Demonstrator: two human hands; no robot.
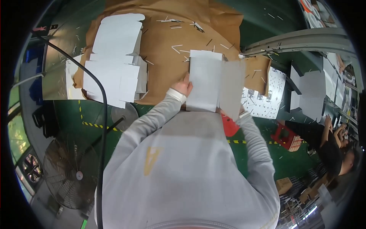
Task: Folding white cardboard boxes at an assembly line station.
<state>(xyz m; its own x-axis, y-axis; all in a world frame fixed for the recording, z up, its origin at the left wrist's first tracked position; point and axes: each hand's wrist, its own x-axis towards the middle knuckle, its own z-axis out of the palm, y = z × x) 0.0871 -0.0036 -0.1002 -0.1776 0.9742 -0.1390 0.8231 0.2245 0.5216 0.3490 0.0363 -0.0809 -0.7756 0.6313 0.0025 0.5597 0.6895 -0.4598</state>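
Left hand's (184, 87) fingers curl against the nine o'clock edge of a white rectangular cardboard piece (204, 81), at one o'clock from centre; right hand (241, 110), at its four o'clock, is mostly hidden. I cannot tell either grip.

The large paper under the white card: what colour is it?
The large paper is brown, seen best in the head view.

The person wears a light grey top (190, 168) with long sleeves (150, 116) of the same colour, which have many soft folds. On the left part of the chest there is one yellow mark (151, 161), angular in shape. A white cuff (176, 94) ends the left sleeve. The collar (187, 222) is rounded, also grey.
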